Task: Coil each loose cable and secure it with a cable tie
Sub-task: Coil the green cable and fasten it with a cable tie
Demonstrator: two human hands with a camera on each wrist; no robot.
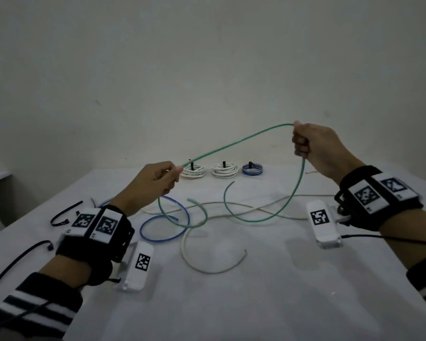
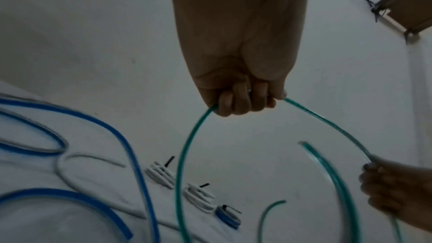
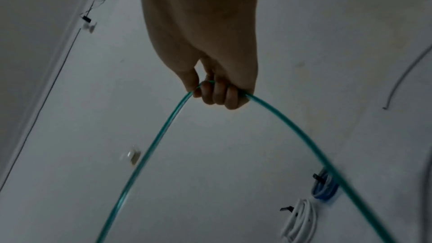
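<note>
A green cable (image 1: 234, 143) stretches in the air between both hands above the white table (image 1: 231, 303). My left hand (image 1: 158, 183) grips one part of it with curled fingers (image 2: 236, 103); the cable (image 2: 184, 154) hangs from the fist in a loop. My right hand (image 1: 310, 143), raised higher at the right, grips another part (image 3: 219, 95), and the green cable (image 3: 292, 127) drops from it in a wide loop to the table. A loose blue cable (image 1: 167, 230) and a loose white cable (image 1: 202, 262) lie under the hands.
Two tied white coils (image 1: 193, 170) (image 1: 224, 169) and a tied blue coil (image 1: 252, 169) sit in a row at the table's far side. Black cable ties (image 1: 64, 212) (image 1: 17, 262) lie at the left. A plain wall stands behind the table.
</note>
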